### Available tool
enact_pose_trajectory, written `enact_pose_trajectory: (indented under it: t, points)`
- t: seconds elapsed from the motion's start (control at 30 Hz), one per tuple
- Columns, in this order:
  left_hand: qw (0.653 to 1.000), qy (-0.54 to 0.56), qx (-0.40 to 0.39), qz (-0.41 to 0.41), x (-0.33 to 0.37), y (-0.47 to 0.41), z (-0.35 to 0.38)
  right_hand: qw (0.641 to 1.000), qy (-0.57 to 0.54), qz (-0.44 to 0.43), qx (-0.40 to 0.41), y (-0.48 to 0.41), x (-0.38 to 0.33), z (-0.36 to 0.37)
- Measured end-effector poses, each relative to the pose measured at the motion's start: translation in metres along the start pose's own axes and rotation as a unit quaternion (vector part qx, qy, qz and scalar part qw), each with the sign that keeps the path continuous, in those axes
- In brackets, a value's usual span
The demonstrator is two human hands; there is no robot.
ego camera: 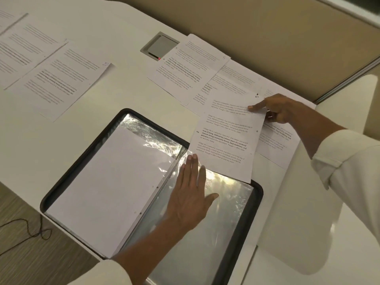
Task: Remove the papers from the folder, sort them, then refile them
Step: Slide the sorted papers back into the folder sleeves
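**Refiling under way, by the look of it**

At lower centre the left hand (190, 194) lies flat, fingers straight and together, pressing the plastic sleeve (218, 227) of the open folder (258, 194). At centre right the right hand (277, 109) pinches the printed sheet (226, 136) by its far corner, over the folder's upper right edge. Best open the sleeve's mouth first, then feed the sheet in squarely.
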State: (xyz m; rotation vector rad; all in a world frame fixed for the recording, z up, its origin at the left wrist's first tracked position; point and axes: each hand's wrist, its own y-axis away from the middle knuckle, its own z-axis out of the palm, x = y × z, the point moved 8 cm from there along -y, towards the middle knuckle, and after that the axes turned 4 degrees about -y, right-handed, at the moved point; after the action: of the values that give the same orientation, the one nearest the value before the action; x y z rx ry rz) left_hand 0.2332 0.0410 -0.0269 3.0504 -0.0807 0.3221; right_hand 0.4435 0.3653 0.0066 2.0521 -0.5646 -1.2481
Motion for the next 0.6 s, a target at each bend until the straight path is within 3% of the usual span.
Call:
enact_pose_trajectory:
  t: [0.23, 0.6]
  points:
    - [0.999, 0.034, 0.005, -0.001, 0.009, 0.001, -0.004, 0.994, -0.098, 0.027, 0.039, 0.036, 0.028, 0.0]
    - [0.999, 0.008, -0.038, 0.017, 0.014, 0.002, -0.001, 0.991, -0.102, 0.061, 0.054, 0.089, 0.078, 0.017]
